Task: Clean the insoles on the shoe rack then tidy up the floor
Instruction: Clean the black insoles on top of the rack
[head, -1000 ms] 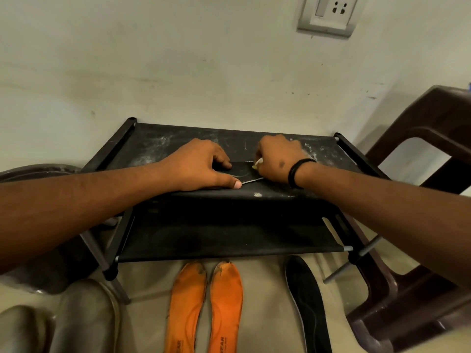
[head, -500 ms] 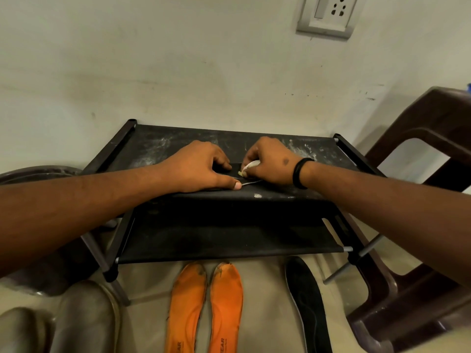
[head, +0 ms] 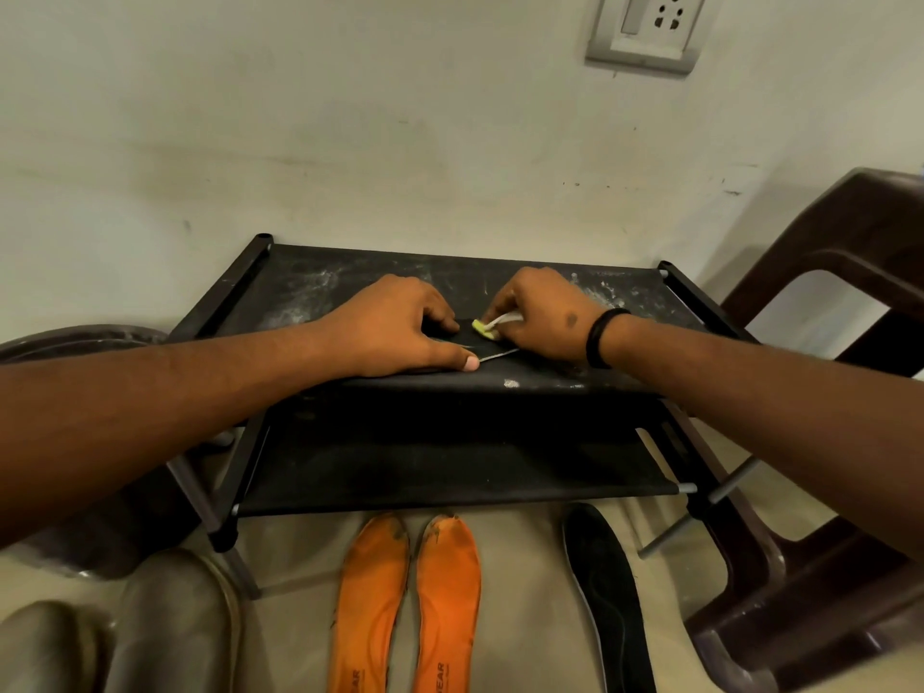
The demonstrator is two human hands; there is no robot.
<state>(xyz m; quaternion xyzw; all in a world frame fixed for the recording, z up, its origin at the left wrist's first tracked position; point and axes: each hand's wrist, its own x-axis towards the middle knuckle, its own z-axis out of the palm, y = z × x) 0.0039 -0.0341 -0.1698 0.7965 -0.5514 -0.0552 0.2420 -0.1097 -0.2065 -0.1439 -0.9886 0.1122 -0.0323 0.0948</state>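
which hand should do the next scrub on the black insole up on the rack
Right. The right hand already pinches the small brush with its yellow-green tip on the black insole, while the left hand presses the insole flat on the shoe rack.

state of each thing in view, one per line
left hand: pressing black insole down on the rack top
right hand: gripping brush
brush: bristles on black insole
black insole: flat on rack top
orange insoles: on floor, dirty toes
rack top: dusty
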